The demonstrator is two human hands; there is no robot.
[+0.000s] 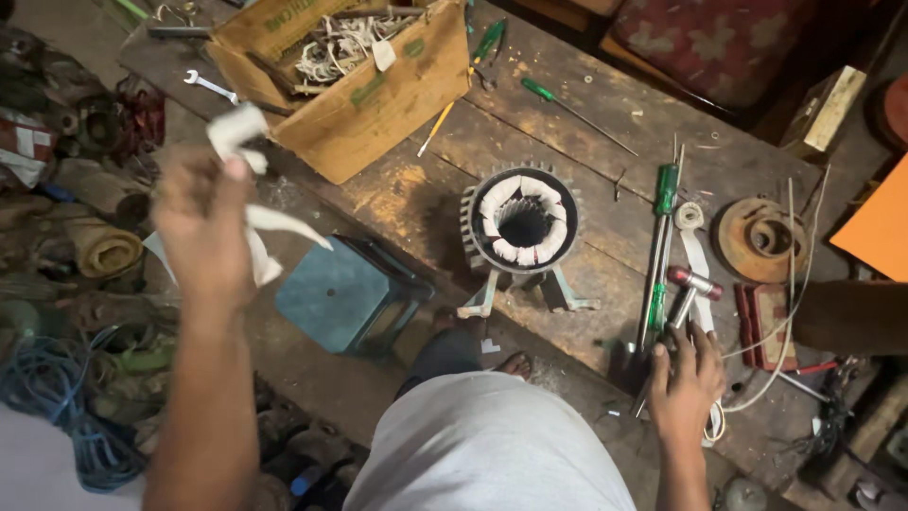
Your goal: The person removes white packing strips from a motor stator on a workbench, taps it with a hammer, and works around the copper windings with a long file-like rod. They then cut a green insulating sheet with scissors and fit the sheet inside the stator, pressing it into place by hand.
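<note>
The left hand [201,220] is raised over the left side of the scene, its fingers closed around crumpled white strips of paper-like material [248,180] that stick out above and to the right of the fist. The right hand [688,378] rests low on the near right of the worn wooden workbench [416,199], fingers curled on the handle end of a small metal hammer with a red-tipped head [689,287]. Just left of it lie long green-handled screwdrivers [660,248]. In the middle of the bench stands a finned grey motor stator with white-wrapped windings [522,227]. A brown cardboard box of tangled wire [355,80] sits at the far left, and a small teal stool [348,295] stands near the bench.
</note>
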